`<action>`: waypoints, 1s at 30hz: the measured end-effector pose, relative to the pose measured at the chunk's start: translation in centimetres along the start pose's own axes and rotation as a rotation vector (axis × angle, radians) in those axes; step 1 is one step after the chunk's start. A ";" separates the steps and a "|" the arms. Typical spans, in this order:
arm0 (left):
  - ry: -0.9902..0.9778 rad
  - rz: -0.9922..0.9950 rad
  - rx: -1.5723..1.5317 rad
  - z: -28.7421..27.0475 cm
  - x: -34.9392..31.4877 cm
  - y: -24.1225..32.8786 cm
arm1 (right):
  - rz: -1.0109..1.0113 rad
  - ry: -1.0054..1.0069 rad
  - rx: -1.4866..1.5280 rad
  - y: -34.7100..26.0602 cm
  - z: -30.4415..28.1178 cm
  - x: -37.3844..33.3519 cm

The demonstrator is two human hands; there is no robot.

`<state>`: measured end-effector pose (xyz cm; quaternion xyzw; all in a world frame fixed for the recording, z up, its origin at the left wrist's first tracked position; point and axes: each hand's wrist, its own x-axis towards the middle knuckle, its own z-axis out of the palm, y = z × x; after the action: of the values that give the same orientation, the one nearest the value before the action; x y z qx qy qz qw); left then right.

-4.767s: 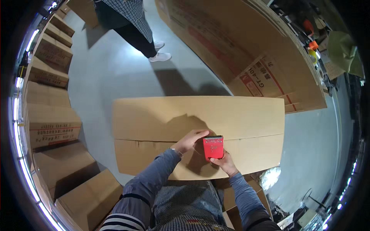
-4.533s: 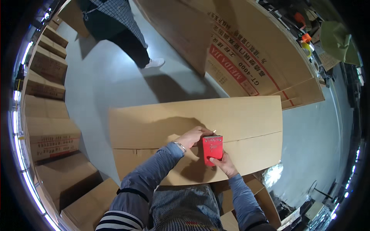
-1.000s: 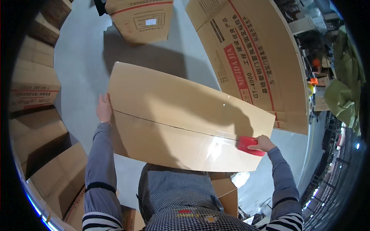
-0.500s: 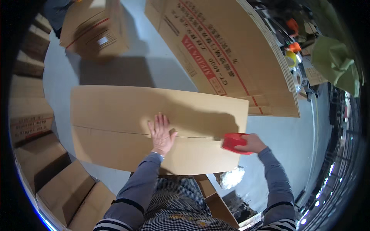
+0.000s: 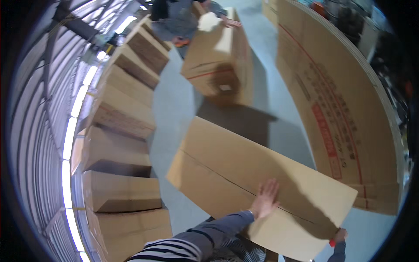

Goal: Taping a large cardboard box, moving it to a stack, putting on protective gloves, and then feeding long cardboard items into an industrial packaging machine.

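Note:
A long brown cardboard box (image 5: 218,153) lies before me, with a seam running lengthwise along its top where the flaps meet. My left hand (image 5: 265,200) rests flat on the top across the seam, fingers stretched out. At the box's right end, my right hand (image 5: 341,236) grips a red tape dispenser (image 5: 332,243), beside the edge where the seam ends. Most of the dispenser is hidden by the hand and the box corner. Whether tape is stuck along the seam cannot be made out.
Large cardboard sheets (image 5: 318,91) stand stacked at the right. Beyond my box is another tall carton (image 5: 214,83), with a co-worker's hand (image 5: 231,22) on top of it. Several cartons (image 5: 126,192) line the left side. Grey floor (image 5: 174,118) lies between.
The view has swung left, so everything appears shifted right and turned. My right hand with the tape dispenser has reached the box's right end edge. My left hand stays flat on the top.

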<state>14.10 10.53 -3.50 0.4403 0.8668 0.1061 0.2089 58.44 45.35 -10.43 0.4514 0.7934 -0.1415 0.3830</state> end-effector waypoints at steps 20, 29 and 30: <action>0.033 -0.262 -0.006 -5.1 -10.5 -20.7 | -0.297 0.068 0.292 -26.9 -2.6 -8.2; 0.731 -1.473 0.130 -15.3 -26.2 -58.2 | -0.414 0.014 0.583 -49.6 -3.9 -15.0; 0.571 -1.433 -0.109 -16.7 -26.9 -60.7 | -0.417 0.009 0.607 -52.4 -4.0 -15.8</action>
<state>-23.03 -47.02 -3.75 -0.2837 0.9539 0.0971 0.0162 18.05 9.11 -2.44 0.3736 0.7920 -0.4436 0.1908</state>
